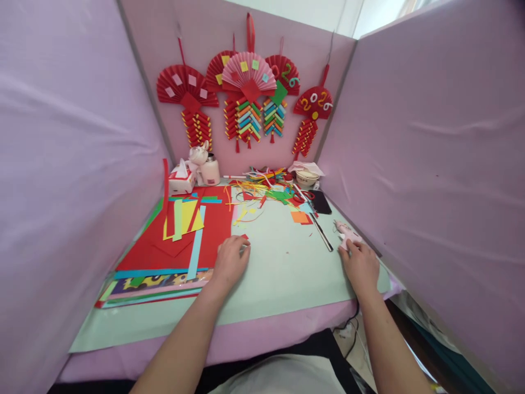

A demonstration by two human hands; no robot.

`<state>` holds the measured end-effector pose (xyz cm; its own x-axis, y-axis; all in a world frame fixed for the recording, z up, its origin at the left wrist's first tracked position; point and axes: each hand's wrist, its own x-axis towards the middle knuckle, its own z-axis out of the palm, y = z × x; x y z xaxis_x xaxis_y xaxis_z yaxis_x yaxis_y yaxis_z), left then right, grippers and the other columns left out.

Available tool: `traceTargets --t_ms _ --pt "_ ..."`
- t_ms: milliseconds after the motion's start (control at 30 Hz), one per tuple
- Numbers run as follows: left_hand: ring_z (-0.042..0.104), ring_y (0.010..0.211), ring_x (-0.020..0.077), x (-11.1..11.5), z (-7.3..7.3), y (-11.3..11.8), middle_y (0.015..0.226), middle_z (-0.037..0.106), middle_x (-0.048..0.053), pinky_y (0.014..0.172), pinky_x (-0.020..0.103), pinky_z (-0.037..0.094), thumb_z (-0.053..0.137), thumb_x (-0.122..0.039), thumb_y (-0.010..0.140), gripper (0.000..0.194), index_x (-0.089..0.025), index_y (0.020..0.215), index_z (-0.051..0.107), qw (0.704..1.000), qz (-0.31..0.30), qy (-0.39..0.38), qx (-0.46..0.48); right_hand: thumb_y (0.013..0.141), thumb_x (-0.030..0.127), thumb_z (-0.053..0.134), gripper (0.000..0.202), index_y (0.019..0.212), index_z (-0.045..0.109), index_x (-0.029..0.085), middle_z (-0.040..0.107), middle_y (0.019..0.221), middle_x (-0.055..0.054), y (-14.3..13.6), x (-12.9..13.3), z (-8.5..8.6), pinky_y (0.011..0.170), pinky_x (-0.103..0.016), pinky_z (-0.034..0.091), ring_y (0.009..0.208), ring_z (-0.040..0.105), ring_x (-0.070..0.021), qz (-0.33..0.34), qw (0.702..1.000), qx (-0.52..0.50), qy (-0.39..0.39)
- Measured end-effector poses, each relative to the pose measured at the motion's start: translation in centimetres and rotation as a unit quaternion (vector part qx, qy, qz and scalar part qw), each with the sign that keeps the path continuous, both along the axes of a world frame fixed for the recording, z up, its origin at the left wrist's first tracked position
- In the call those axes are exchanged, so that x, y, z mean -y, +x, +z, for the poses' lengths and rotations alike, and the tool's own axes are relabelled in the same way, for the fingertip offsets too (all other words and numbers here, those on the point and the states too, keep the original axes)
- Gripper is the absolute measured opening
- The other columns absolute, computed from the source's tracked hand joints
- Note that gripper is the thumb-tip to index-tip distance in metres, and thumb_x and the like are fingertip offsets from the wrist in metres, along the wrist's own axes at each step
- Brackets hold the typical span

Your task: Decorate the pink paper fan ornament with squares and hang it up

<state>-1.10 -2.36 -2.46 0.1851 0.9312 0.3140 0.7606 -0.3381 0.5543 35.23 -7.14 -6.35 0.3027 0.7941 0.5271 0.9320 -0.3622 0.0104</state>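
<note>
My left hand (233, 259) rests near the right edge of the red paper sheets (153, 251), its fingers curled. A bit of red shows at its fingertips, too small to make out. On the right side of the table, my right hand (360, 268) touches a pale pink tool (350, 234), perhaps a glue gun, with thumb and fingers at its near end. Left of that hand lies a thin black-and-silver rod (322, 232). Yellow paper (191, 216) and light blue strips (197, 246) lie on the red sheets.
Red fan ornaments (186, 85) hang on the back wall. Along the back stand a tissue box (181, 180), a white jar (210, 171) and a bowl (307, 178). Near them are coloured strips (250, 189), red scissors (302, 196) and a black phone (320, 202). Pink walls enclose both sides.
</note>
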Motion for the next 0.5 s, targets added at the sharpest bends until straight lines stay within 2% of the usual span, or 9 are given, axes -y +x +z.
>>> traceTargets --t_ms 133,233,367,500 --pt "0.058 0.099 0.0227 0.5 0.2 0.2 0.098 0.065 0.005 0.087 0.039 0.040 0.048 -0.020 0.086 0.013 -0.020 0.089 0.062 1.000 0.006 0.000 0.002 0.091 0.040 0.049 0.038 0.111 0.067 0.013 0.063 0.111 -0.015 -0.5 0.4 0.2 0.072 -0.035 0.037 0.089 0.057 -0.0271 -0.003 1.000 -0.008 0.029" --pt "0.058 0.097 0.0217 0.7 0.4 0.2 0.098 0.065 0.005 0.087 0.038 0.040 0.050 -0.019 0.086 0.013 -0.020 0.090 0.062 1.000 0.012 0.000 -0.001 0.088 0.043 0.052 0.040 0.111 0.067 0.013 0.063 0.113 -0.015 -1.1 0.5 0.9 0.076 -0.039 0.039 0.093 0.058 -0.0296 0.021 0.997 -0.030 0.075" --pt "0.057 0.097 0.0216 0.8 0.3 0.1 0.099 0.064 0.005 0.087 0.038 0.040 0.051 -0.019 0.086 0.013 -0.020 0.092 0.063 1.000 0.012 -0.001 -0.010 0.087 0.041 0.051 0.037 0.110 0.066 0.015 0.063 0.115 -0.014 -2.8 -0.3 2.2 0.086 -0.043 0.040 0.102 0.057 -0.0306 0.115 0.983 -0.068 0.127" --pt "0.057 0.100 0.0220 0.9 0.4 0.5 0.099 0.064 0.005 0.088 0.038 0.040 0.050 -0.018 0.086 0.014 -0.019 0.092 0.063 1.000 0.003 -0.013 -0.021 0.088 0.041 0.050 0.034 0.107 0.066 0.017 0.064 0.111 -0.013 -5.6 -2.3 3.4 0.091 -0.043 0.041 0.104 0.056 -0.0286 0.222 0.961 -0.121 0.117"
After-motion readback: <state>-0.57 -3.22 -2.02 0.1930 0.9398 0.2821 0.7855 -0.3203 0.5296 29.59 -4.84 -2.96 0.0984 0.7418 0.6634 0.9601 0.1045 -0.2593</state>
